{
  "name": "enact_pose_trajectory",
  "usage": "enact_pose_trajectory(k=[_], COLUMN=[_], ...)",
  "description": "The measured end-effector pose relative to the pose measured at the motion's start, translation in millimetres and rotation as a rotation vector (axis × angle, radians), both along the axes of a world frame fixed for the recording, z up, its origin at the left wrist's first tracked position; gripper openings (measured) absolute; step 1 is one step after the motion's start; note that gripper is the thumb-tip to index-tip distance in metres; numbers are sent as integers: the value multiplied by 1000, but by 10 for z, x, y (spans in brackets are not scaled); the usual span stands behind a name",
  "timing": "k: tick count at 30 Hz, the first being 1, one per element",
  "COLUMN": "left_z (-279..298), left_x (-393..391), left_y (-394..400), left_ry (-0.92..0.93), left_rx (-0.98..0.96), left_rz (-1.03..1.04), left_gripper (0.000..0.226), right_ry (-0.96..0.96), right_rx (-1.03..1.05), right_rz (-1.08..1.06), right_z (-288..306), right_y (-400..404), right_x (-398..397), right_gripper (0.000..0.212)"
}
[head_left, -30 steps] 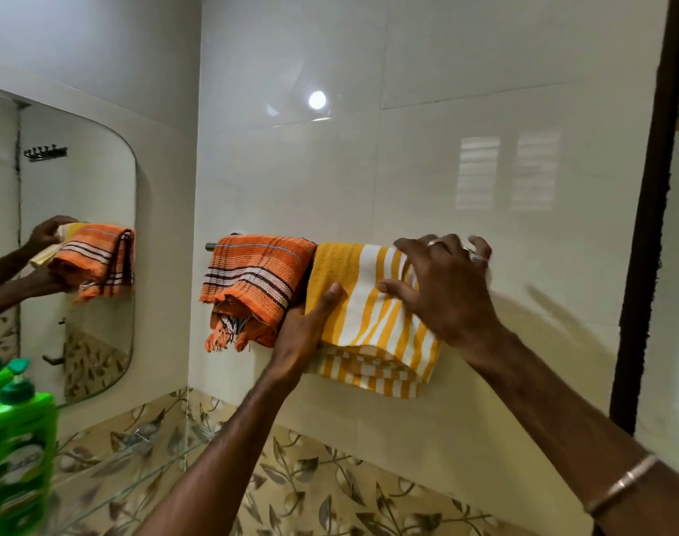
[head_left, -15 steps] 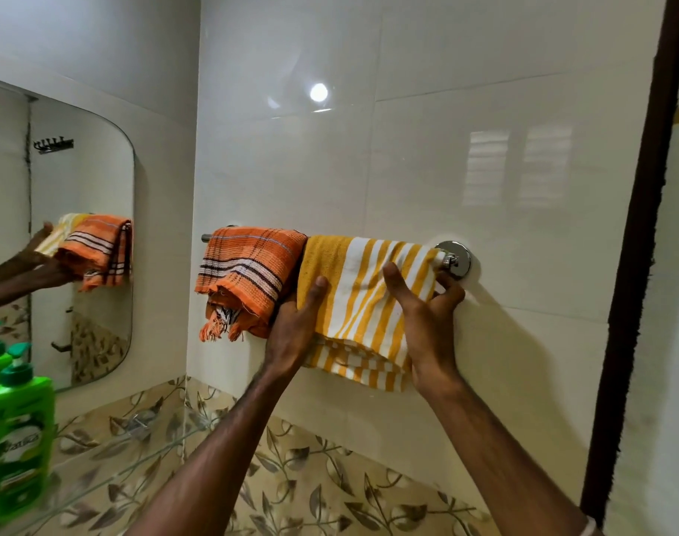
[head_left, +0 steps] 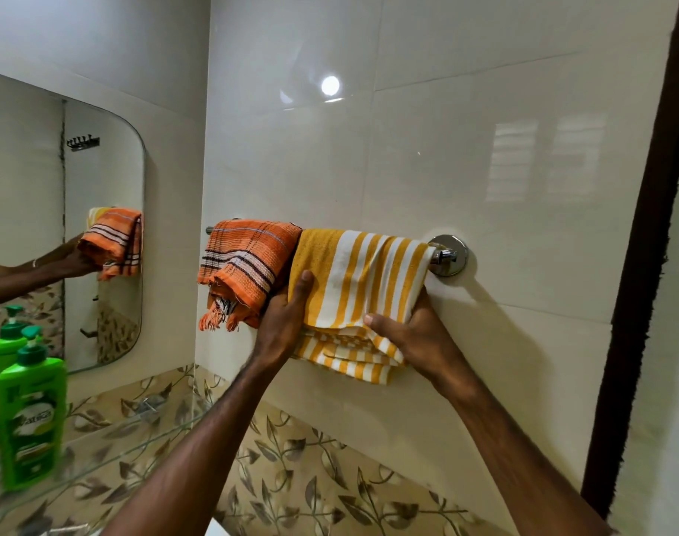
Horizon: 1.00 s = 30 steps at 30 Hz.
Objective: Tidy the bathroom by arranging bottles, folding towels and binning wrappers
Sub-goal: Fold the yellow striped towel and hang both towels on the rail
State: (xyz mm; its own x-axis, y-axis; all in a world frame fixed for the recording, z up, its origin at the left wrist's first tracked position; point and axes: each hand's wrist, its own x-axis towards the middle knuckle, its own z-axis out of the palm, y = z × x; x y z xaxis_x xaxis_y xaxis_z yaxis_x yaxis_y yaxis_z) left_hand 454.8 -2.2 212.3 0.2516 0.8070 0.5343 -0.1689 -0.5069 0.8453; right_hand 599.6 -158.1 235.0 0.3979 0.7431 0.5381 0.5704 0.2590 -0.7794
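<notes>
Towels pretty much sorted, bottles still to check.
Both hands, left hand (head_left: 287,323) and right hand (head_left: 411,338), grip the folded yellow-and-white striped towel (head_left: 361,280) hung beside the orange checked towel (head_left: 249,265).

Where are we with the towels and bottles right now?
Looks done: orange striped towel hangs folded over the towel rail; green pump bottles stand on the glass shelf. In hand: left hand and right hand hold the yellow striped towel, whose lower layers hang uneven. Wrappers: none in view.
</notes>
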Motion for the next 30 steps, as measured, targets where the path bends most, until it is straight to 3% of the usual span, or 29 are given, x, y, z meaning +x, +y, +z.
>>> enact_pose_trajectory(k=[3, 9, 15, 19, 25, 30], left_z=[-5, 16, -19, -28, -244, -728], left_x=[7, 78, 87, 36, -46, -462], left_y=[-13, -101, -99, -143, -303, -542], left_ry=[-3, 14, 52, 72, 41, 180], left_rx=[39, 138, 139, 127, 123, 249], left_rz=[49, 189, 272, 329, 403, 745], left_gripper=[73, 43, 62, 63, 49, 40], right_ry=[12, 50, 36, 54, 256, 494], right_rx=[-26, -9, 63, 110, 318, 252], right_rz=[31, 63, 58, 75, 73, 100], right_z=[-75, -185, -301, -354, -617, -1093], right_y=[10, 83, 129, 140, 113, 182], right_x=[10, 49, 67, 53, -127, -437], right_gripper=[79, 62, 63, 54, 45, 68])
